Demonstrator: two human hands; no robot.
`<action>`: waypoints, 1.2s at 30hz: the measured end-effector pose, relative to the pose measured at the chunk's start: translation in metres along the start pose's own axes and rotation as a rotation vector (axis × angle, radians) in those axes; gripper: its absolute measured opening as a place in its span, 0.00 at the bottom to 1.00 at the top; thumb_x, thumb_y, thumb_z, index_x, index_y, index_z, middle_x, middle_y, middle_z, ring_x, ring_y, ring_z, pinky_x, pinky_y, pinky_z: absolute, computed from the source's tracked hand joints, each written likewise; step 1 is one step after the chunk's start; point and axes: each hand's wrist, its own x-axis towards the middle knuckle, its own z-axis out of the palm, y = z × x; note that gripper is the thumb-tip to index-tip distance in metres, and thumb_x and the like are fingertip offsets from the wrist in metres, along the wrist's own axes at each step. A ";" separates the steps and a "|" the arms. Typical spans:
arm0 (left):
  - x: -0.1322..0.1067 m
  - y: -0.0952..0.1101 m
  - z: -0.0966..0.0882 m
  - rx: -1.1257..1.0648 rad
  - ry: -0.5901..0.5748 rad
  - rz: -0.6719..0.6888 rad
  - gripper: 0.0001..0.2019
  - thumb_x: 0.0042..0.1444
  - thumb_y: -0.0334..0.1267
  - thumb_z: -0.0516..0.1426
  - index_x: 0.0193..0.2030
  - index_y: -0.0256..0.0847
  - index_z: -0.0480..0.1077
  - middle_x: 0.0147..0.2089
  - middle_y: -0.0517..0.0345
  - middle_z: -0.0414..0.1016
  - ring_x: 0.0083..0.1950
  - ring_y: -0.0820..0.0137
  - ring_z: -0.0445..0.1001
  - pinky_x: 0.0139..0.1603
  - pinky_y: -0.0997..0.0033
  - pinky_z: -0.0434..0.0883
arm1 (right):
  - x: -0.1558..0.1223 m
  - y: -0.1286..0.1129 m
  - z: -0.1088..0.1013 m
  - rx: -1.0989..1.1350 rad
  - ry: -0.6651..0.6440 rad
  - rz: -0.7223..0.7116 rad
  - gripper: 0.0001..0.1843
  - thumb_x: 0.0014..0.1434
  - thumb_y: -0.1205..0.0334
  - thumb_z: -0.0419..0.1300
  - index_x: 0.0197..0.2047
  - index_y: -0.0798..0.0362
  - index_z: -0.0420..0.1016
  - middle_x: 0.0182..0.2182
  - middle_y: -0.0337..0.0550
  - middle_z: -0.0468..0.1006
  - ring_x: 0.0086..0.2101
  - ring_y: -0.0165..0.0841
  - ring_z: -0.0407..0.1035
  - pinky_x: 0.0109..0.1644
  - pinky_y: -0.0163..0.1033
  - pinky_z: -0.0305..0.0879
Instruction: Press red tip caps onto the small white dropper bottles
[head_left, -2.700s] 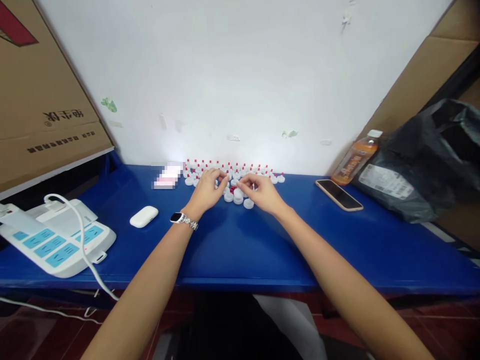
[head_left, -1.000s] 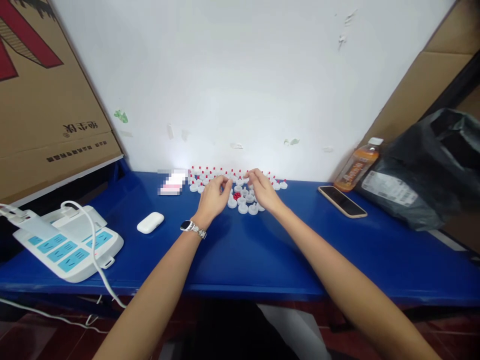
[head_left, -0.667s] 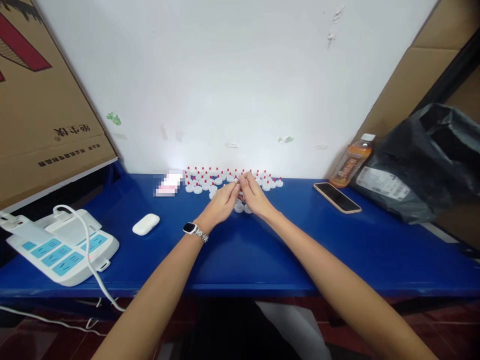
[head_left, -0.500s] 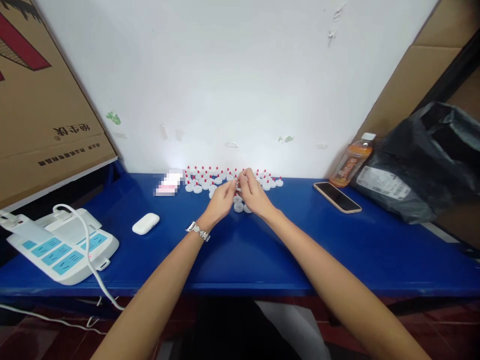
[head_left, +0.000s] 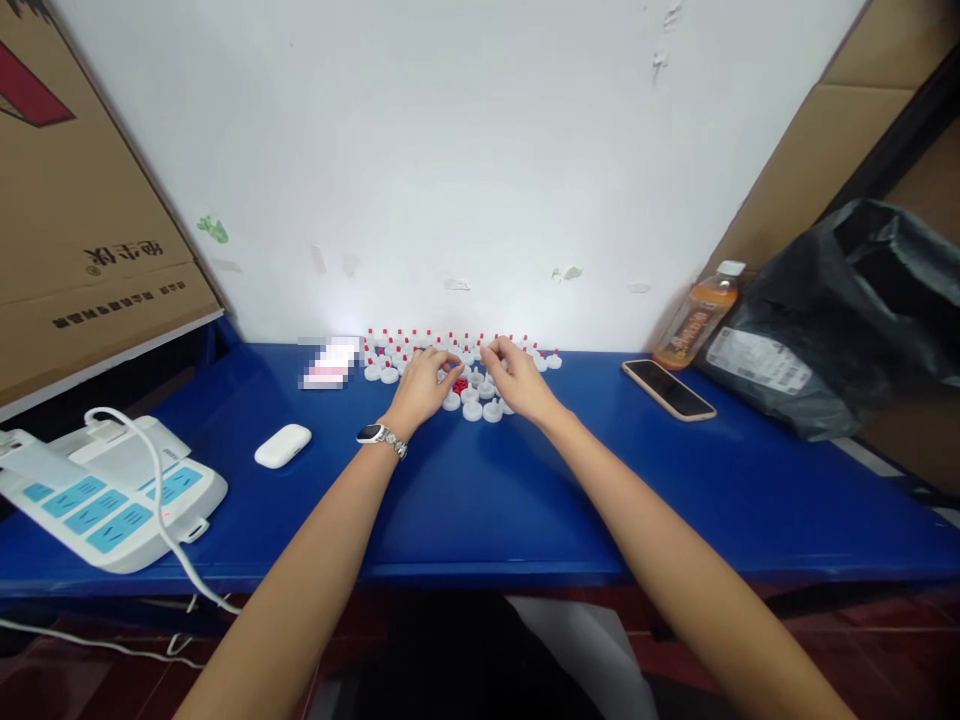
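Several white bottle caps with small red tips (head_left: 373, 371) stand in rows along the wall. In front of me, white caps without red tips (head_left: 472, 410) surround a little pile of loose red tips (head_left: 460, 385). My left hand (head_left: 426, 386) is over the left side of this group, its thumb and fingers apart beside the red pile, with nothing visible in them. Among the rear caps, my right hand (head_left: 520, 377) has its thumb and fingers curled close together. Whatever lies between those fingertips is too small to make out.
To the left are a white earbud case (head_left: 283, 446) and a white power strip (head_left: 112, 500) with a cable. On the right lie a phone (head_left: 669, 389), an orange drink bottle (head_left: 695, 320) and a black plastic bag (head_left: 817, 310). A cardboard box (head_left: 97, 200) leans at left.
My hands, together over the caps before, have separated. The left turned palm-down and shifted left; the right stays near the rear caps. The red pile now shows. The view shifted slightly.
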 end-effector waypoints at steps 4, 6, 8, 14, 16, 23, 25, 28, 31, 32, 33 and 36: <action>-0.004 0.001 -0.006 -0.001 0.052 -0.029 0.12 0.65 0.44 0.54 0.51 0.43 0.72 0.41 0.54 0.74 0.47 0.61 0.70 0.54 0.58 0.67 | 0.001 0.004 -0.005 0.014 -0.002 0.051 0.19 0.64 0.44 0.55 0.32 0.51 0.69 0.26 0.38 0.71 0.26 0.31 0.62 0.31 0.37 0.57; -0.007 0.003 -0.009 -0.015 0.053 -0.036 0.11 0.65 0.44 0.53 0.47 0.43 0.72 0.39 0.55 0.74 0.45 0.62 0.71 0.52 0.59 0.67 | 0.001 0.007 -0.006 0.041 0.015 0.066 0.18 0.63 0.45 0.57 0.32 0.52 0.71 0.27 0.39 0.73 0.25 0.30 0.64 0.31 0.38 0.59; -0.010 0.004 -0.013 -0.037 0.050 -0.041 0.10 0.65 0.44 0.53 0.43 0.42 0.73 0.38 0.55 0.74 0.44 0.62 0.71 0.50 0.60 0.67 | 0.001 0.011 -0.006 0.048 0.053 0.033 0.17 0.62 0.47 0.59 0.33 0.52 0.73 0.31 0.41 0.74 0.28 0.31 0.67 0.34 0.38 0.63; -0.013 0.004 -0.027 -0.095 0.085 -0.120 0.12 0.65 0.44 0.52 0.35 0.41 0.72 0.36 0.55 0.76 0.40 0.65 0.71 0.46 0.63 0.68 | -0.001 0.006 0.002 -0.005 0.133 -0.078 0.14 0.61 0.49 0.62 0.35 0.51 0.80 0.37 0.46 0.72 0.40 0.37 0.69 0.41 0.41 0.67; -0.012 0.003 -0.030 -0.096 0.112 -0.140 0.13 0.65 0.44 0.53 0.34 0.41 0.72 0.35 0.56 0.76 0.37 0.66 0.70 0.44 0.64 0.67 | -0.004 -0.004 0.007 -0.024 0.109 -0.103 0.14 0.62 0.49 0.62 0.35 0.51 0.81 0.34 0.45 0.72 0.38 0.36 0.68 0.42 0.42 0.65; -0.012 -0.010 -0.036 -0.090 0.127 -0.172 0.15 0.64 0.45 0.52 0.32 0.40 0.73 0.33 0.55 0.77 0.34 0.66 0.70 0.40 0.65 0.66 | -0.014 -0.016 0.025 -0.139 -0.316 -0.190 0.13 0.64 0.53 0.61 0.32 0.50 0.80 0.30 0.41 0.80 0.35 0.35 0.68 0.44 0.41 0.58; -0.013 -0.018 -0.036 -0.042 0.130 -0.201 0.14 0.64 0.44 0.52 0.33 0.40 0.73 0.36 0.53 0.78 0.37 0.65 0.71 0.41 0.64 0.67 | -0.015 -0.012 0.026 -0.255 -0.336 -0.197 0.12 0.63 0.54 0.61 0.32 0.49 0.81 0.29 0.41 0.80 0.37 0.37 0.67 0.48 0.44 0.55; -0.016 -0.031 -0.036 0.015 0.139 -0.246 0.10 0.63 0.42 0.53 0.38 0.41 0.74 0.40 0.51 0.78 0.41 0.63 0.72 0.45 0.62 0.68 | -0.015 -0.008 0.024 -0.319 -0.335 -0.173 0.09 0.63 0.55 0.61 0.36 0.48 0.82 0.31 0.42 0.81 0.39 0.39 0.66 0.49 0.46 0.52; -0.018 -0.039 -0.033 0.052 0.151 -0.266 0.08 0.61 0.39 0.54 0.43 0.41 0.73 0.41 0.50 0.77 0.44 0.61 0.73 0.49 0.60 0.69 | -0.015 -0.010 0.022 -0.284 -0.294 -0.141 0.10 0.63 0.54 0.60 0.39 0.48 0.81 0.32 0.42 0.81 0.39 0.39 0.66 0.48 0.45 0.53; -0.019 -0.040 -0.033 0.063 0.148 -0.266 0.09 0.61 0.39 0.55 0.44 0.41 0.73 0.41 0.50 0.76 0.45 0.60 0.72 0.51 0.59 0.69 | -0.015 -0.011 0.022 -0.266 -0.280 -0.133 0.10 0.64 0.54 0.60 0.39 0.48 0.81 0.31 0.42 0.81 0.38 0.39 0.66 0.48 0.45 0.53; -0.019 -0.040 -0.032 0.072 0.143 -0.265 0.09 0.61 0.40 0.55 0.45 0.41 0.73 0.41 0.50 0.76 0.46 0.60 0.72 0.52 0.58 0.69 | -0.015 -0.012 0.023 -0.250 -0.268 -0.127 0.10 0.64 0.55 0.59 0.39 0.49 0.81 0.31 0.42 0.80 0.38 0.38 0.67 0.47 0.44 0.54; -0.017 -0.039 -0.030 0.094 0.130 -0.264 0.11 0.62 0.42 0.55 0.46 0.41 0.73 0.42 0.49 0.75 0.48 0.58 0.72 0.54 0.56 0.68 | -0.014 -0.014 0.026 -0.217 -0.232 -0.115 0.09 0.64 0.58 0.58 0.36 0.50 0.80 0.32 0.42 0.81 0.36 0.37 0.67 0.45 0.42 0.56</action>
